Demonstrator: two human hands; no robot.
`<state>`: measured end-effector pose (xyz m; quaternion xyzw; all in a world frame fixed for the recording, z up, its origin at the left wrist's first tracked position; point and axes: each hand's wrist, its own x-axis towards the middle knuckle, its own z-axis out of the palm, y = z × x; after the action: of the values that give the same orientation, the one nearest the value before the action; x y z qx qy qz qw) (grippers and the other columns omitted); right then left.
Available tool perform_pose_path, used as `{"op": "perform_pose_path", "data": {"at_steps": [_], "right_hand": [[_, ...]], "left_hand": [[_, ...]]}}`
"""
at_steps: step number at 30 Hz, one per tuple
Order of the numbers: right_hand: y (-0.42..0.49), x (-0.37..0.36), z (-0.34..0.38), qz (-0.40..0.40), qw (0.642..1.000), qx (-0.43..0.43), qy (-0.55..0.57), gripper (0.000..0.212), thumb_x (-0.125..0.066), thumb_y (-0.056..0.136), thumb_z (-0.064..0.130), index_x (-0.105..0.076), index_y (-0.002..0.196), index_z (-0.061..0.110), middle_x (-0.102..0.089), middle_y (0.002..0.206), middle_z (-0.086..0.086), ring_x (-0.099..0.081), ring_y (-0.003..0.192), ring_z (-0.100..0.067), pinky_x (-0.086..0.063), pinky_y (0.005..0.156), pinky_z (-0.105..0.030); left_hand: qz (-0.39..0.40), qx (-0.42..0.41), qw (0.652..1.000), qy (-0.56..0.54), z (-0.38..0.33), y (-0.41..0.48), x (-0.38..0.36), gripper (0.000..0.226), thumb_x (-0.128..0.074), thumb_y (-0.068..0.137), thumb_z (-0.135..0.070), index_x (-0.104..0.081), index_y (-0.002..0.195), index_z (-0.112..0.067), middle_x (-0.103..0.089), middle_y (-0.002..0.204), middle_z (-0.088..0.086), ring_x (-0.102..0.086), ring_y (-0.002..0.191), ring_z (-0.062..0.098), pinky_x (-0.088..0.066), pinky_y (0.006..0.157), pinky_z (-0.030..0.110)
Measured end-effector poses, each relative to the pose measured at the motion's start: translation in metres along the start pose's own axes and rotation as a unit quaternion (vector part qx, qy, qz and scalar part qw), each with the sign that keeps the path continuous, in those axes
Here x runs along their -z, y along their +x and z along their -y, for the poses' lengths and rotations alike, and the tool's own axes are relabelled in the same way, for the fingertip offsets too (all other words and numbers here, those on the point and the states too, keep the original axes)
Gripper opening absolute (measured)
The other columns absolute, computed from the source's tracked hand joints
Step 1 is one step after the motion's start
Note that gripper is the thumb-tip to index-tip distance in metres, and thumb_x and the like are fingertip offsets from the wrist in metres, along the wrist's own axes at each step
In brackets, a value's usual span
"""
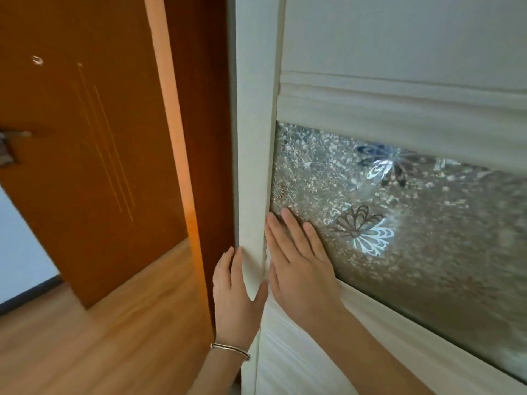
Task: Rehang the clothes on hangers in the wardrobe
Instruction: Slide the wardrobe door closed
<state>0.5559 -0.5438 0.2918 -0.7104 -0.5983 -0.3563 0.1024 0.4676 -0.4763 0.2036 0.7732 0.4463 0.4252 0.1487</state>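
A cream wardrobe door (370, 109) with a frosted, flower-patterned glass panel (427, 218) fills the right of the head view. My left hand (236, 295) wraps around the door's left edge frame (253, 166), thumb on the front. My right hand (299, 258) lies flat with fingers spread on the glass and frame beside it. A thin bracelet sits on my left wrist. The wardrobe's inside is hidden. No clothes or hangers show.
A brown wooden room door (94, 138) stands open on the left, its handle (8, 149) at the far left edge. Wooden floor (99, 337) runs below it, with a white wall and dark skirting at the far left.
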Motion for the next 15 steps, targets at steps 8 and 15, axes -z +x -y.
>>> {"op": "perform_pose_path", "data": {"at_steps": [8,15], "right_hand": [[0.036,-0.023,0.029,0.020,0.999,0.016,0.048,0.059,-0.030,0.083,0.024,-0.041,0.138,0.005,-0.040,0.148,-0.008,-0.018,0.141,-0.024,0.001,0.117,-0.039],[0.061,-0.037,0.046,0.029,0.998,0.032,0.051,0.064,-0.024,0.082,0.026,-0.031,0.142,0.003,-0.034,0.151,-0.012,-0.015,0.144,-0.025,0.005,0.117,-0.042]], "left_hand": [[0.000,0.075,0.997,0.003,0.019,0.037,0.016,0.086,-0.069,0.079,-0.026,-0.017,0.146,-0.010,-0.020,0.154,0.008,-0.018,0.143,0.023,-0.014,0.113,0.027],[0.038,0.158,0.986,-0.022,0.043,0.066,0.020,0.101,-0.071,0.075,-0.035,-0.005,0.148,-0.014,-0.018,0.156,0.005,-0.019,0.144,0.020,-0.025,0.116,0.036]]}}
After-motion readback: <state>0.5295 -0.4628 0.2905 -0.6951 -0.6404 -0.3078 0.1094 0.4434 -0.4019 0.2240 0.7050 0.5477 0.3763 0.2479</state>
